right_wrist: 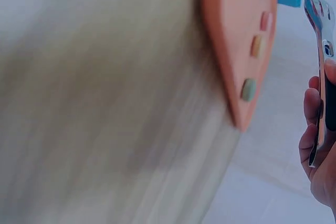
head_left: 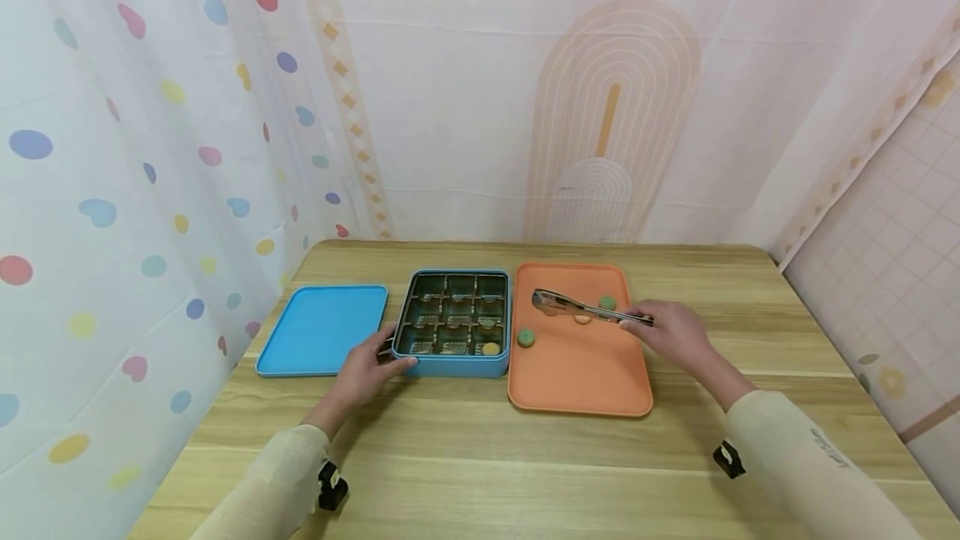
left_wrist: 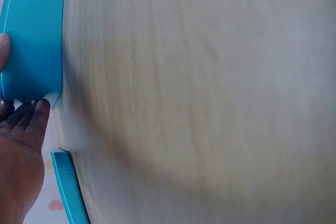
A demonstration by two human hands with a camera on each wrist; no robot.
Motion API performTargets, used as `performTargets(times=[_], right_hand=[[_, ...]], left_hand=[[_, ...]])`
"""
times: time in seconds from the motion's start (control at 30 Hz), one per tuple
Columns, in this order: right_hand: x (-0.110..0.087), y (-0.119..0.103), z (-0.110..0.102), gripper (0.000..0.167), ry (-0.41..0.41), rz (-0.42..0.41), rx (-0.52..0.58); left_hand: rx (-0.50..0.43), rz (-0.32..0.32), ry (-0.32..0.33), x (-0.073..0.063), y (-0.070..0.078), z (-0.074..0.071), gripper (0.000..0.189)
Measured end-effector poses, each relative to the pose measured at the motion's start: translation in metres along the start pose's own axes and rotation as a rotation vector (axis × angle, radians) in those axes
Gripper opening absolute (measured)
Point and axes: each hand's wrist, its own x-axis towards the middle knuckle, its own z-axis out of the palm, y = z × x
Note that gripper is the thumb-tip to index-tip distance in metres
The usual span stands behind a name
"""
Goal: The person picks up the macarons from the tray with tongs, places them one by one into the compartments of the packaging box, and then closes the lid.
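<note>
My right hand (head_left: 675, 333) holds metal serving tongs (right_wrist: 321, 51) above the orange tray (head_left: 585, 382), and I see nothing between their tips. On the tray sit two green round cookies (head_left: 526, 337) and an orange one (head_left: 582, 319); a pink one (right_wrist: 266, 21) shows in the right wrist view. To the left stands a blue box (head_left: 457, 367) with a dark divided insert (head_left: 453, 315). Its right column has a green cookie (head_left: 487, 322) and, at the front, a yellow one (head_left: 491, 349). My left hand (head_left: 366, 369) grips the box's front left corner, thumb on the front wall.
A flat blue lid (head_left: 322, 332) lies left of the box on the wooden table (head_left: 435, 457). The orange tray stands close against the box's right side. Patterned curtains (head_left: 450, 107) hang behind the table and along its left.
</note>
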Motion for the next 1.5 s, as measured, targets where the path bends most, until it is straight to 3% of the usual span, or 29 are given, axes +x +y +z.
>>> performTargets(times=[0.2, 0.53, 0.7, 1.1, 1.5], right_hand=[[0.022, -0.023, 0.007, 0.020, -0.025, 0.020, 0.015], [0.052, -0.062, 0.036, 0.017, -0.062, -0.041, 0.105], [0.060, -0.076, 0.050, 0.020, -0.076, -0.053, 0.073], [0.067, -0.089, 0.070, 0.029, -0.123, -0.015, 0.067], [0.068, -0.082, 0.062, 0.029, -0.124, 0.010, 0.101]], left_hand=[[0.009, 0.000, 0.003, 0.000, -0.001, 0.000, 0.080], [0.026, 0.010, 0.010, 0.000, -0.003, 0.000, 0.082], [0.025, 0.003, 0.012, 0.000, -0.003, 0.000, 0.082], [0.018, -0.003, 0.012, 0.000, 0.000, 0.001, 0.079], [0.019, 0.000, 0.011, 0.000, -0.001, 0.000, 0.080]])
